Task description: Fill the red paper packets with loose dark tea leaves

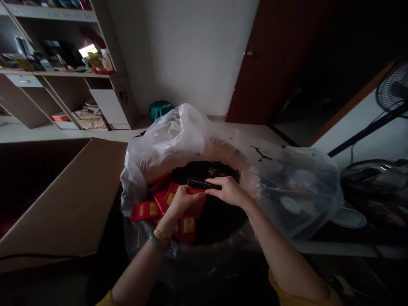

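My right hand [231,191] is closed around one end of a slim black bar-shaped tool [199,183], whose exact kind I cannot make out. Just left of it, my left hand [183,199] pinches a red packet [196,208], its upper edge close beneath the tool. Whether tool and packet touch is hard to tell in the dim light. Below and around my left hand lie several red packets with gold labels [145,210]. They rest in a wide round container lined with a clear plastic bag [191,131]. Dark loose leaf-like material [204,170] fills the container's far and right parts.
An open cardboard box [73,195] stands at the left. Shelves [54,15] hold mixed items behind it. A teal bundle [161,109] sits by the wall. Spread plastic and a pale dish [349,217] lie to the right, near a black fan [395,89].
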`<state>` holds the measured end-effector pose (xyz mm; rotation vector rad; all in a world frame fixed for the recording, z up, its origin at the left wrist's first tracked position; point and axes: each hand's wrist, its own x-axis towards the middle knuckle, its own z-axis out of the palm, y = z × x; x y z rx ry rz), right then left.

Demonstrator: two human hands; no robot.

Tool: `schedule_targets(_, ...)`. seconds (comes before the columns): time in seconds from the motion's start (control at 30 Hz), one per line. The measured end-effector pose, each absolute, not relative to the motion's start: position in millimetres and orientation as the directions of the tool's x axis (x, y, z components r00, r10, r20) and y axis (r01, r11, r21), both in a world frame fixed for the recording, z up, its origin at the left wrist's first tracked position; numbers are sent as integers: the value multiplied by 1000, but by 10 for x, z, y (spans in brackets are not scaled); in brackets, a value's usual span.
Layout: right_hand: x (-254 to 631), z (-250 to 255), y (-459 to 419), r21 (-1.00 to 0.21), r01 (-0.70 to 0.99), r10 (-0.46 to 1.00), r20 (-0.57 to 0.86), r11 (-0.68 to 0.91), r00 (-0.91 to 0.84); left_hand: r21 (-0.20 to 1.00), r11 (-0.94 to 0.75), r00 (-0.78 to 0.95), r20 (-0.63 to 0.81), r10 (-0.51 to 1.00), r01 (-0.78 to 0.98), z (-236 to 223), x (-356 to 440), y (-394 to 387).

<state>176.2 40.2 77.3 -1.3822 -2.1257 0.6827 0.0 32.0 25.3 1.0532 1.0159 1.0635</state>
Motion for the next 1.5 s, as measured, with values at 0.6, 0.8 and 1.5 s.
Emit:
schedule_targets(0.6,1776,616,446,-686,619,910,167,384,-379,975,-71,-40,64,997,-209,376,11,264)
schedule_targets(0.8,1761,595,465,-700,620,920,144,355,-365,991,-96,17,98,995,-97,363,-49,285)
schedule_targets(1.5,2242,150,854,-304,952,990,-142,-43,0,703,78,-170,62,983,707,272,-1308,678)
